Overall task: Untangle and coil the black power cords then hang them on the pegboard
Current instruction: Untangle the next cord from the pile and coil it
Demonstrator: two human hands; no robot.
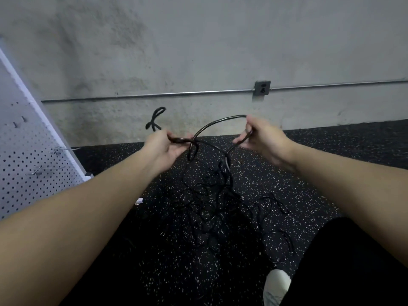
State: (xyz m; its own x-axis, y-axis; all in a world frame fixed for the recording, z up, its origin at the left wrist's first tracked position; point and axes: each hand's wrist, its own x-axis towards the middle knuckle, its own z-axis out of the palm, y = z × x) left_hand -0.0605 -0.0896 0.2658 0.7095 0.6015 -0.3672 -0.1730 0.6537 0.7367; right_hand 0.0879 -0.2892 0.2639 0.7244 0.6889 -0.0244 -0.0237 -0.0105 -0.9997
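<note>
A black power cord (217, 123) arcs in the air between both hands. My left hand (164, 145) grips one part of it, and a short looped end (156, 120) sticks up beyond that hand. My right hand (262, 138) pinches the cord at the right end of the arc. From the hands the cord drops into a tangled pile of black cords (223, 208) on the dark speckled floor. The white pegboard (24, 164) leans at the left, with metal hooks (59, 149) sticking out of it.
A grey concrete wall stands behind, with a metal conduit (154, 94) and an outlet box (262, 87). My black trouser leg (344, 261) and white shoe (277, 286) are at the lower right, close to the cord pile. The pegboard's foot (88, 174) rests on the floor.
</note>
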